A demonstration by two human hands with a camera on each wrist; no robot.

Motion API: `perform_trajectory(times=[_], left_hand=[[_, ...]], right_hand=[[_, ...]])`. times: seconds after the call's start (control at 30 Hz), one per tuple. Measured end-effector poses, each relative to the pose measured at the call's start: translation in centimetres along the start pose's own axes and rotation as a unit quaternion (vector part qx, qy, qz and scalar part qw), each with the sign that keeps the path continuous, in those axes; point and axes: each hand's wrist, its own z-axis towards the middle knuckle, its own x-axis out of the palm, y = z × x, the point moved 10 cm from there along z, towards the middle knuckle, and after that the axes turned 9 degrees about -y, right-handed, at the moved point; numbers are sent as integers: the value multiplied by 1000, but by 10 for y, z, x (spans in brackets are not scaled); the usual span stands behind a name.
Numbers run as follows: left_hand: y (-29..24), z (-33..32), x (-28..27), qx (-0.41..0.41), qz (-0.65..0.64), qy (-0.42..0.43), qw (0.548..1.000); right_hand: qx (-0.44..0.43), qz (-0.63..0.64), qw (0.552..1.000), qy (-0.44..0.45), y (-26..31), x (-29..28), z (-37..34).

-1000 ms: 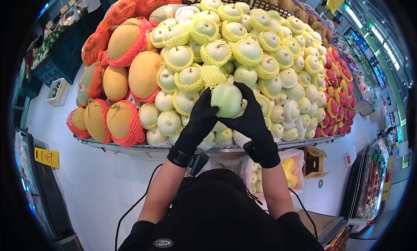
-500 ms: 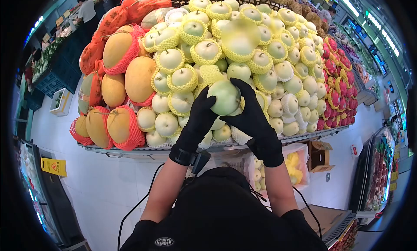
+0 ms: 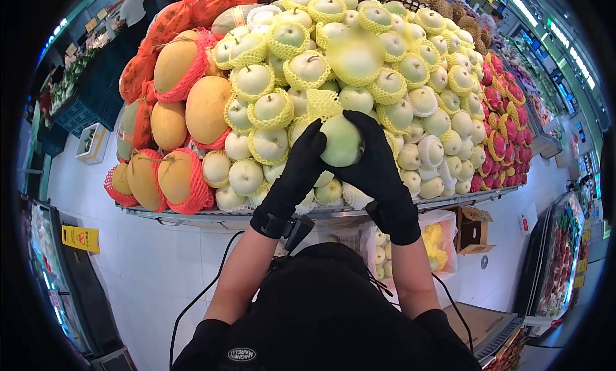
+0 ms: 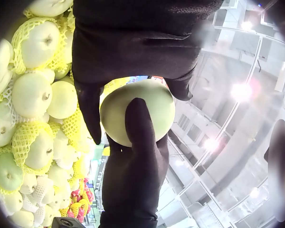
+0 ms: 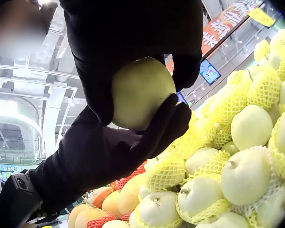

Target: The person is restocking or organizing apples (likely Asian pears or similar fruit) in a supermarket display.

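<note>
Both black-gloved hands hold one pale green, smooth round melon [image 3: 341, 141] in front of the fruit pile. My left hand [image 3: 301, 160] grips its left side, and my right hand [image 3: 375, 162] curls round the right side. Seen from the left wrist, the thumb of the right hand [image 4: 133, 175] lies across the melon's skin. From the right wrist, fingers of the left hand [image 5: 104, 142] wrap its underside. Just beyond the melon, a loose yellow foam net [image 3: 323, 103] lies on the pile among other netted melons [image 3: 273, 108].
Orange-yellow melons [image 3: 208, 108] in red nets fill the left of the stand, dragon fruit [image 3: 497, 146] the right. Below the stand's front edge [image 3: 192, 218] are a crate of fruit [image 3: 449, 242] and a cardboard box [image 3: 473, 231]. A yellow floor sign [image 3: 81, 238] stands at left.
The melon has been turned between the hands, showing different sides, and has shifted slightly right and away from the body. Fingers have changed place on it; both hands still hold it.
</note>
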Motion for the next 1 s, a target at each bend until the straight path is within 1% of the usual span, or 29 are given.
perform_trajectory(times=[0.1,0.2,0.3,0.4,0.5,0.6,0.7,0.8,0.87,0.9,0.93,0.97,1.0], left_hand=[[-11,-5,19,-10,-27,30,999],[-10,-7,17,-22,-111,26,993],[-15,-6,20,19,-79,62,995],[-17,-8,16,66,-54,45,995],[-19,-16,21,64,-71,53,994],[-16,-14,17,56,-55,54,995],[-6,-12,10,1,-120,39,992],[-1,-11,-1,-36,-132,0,991],[-22,-20,10,74,-73,49,993],[-31,-24,13,126,16,48,991],[-40,-28,15,178,103,39,978],[-49,-30,14,223,246,4,943],[-55,-33,13,262,383,-31,885]], right_hand=[[9,3,1000,17,2,4,0],[13,36,999,-12,-3,5,-2],[69,52,996,-7,-4,7,-2],[109,77,991,-3,-10,13,-6],[71,38,997,-3,0,9,-2],[27,17,999,-19,6,5,1],[-12,5,1000,-9,8,9,2],[1,20,1000,-6,11,13,3],[1,22,1000,-4,9,16,2],[2,23,1000,-3,8,18,2],[11,24,1000,0,5,20,1],[20,26,999,3,3,22,0],[30,27,999,5,1,24,-1]])
